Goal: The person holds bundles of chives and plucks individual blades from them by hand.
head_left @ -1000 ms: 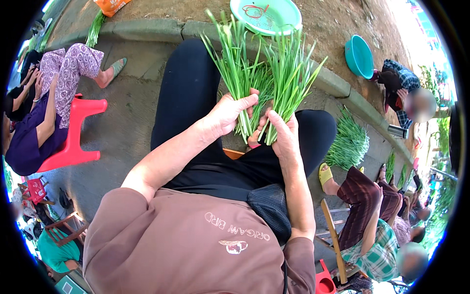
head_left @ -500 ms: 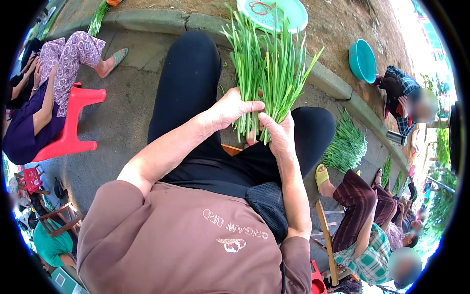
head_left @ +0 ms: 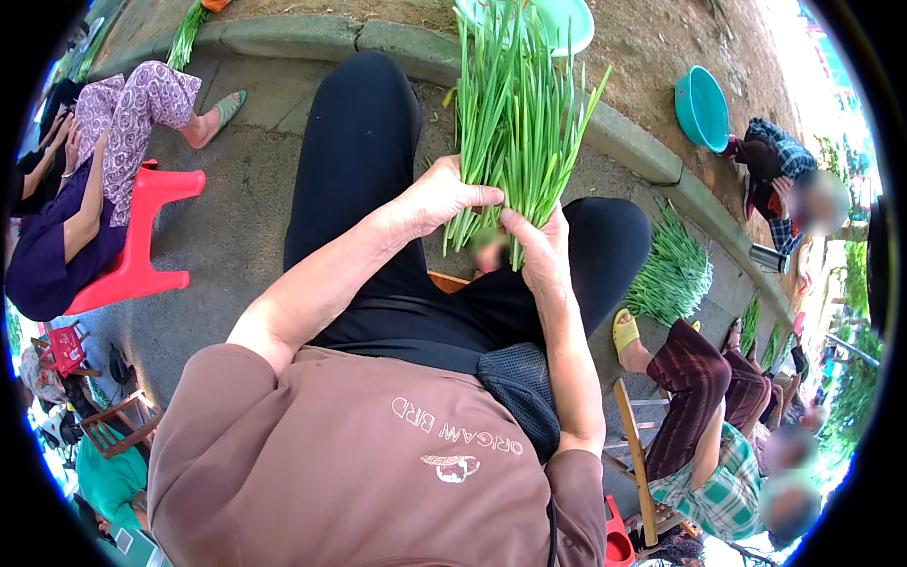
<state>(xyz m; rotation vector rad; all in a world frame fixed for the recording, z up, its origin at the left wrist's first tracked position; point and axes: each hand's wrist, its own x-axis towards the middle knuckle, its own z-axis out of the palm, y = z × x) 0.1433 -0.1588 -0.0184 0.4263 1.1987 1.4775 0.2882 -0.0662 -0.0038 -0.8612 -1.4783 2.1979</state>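
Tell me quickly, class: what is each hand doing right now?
Left hand: closed around the bunch of green onions, near its base.
Right hand: closed on the same bunch, gripping the stalk ends from below.

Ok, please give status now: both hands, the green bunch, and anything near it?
Left hand and right hand both closed on bunch of green chives, leaves fanned upward. Green basin beyond the tips. Nothing between the hands.
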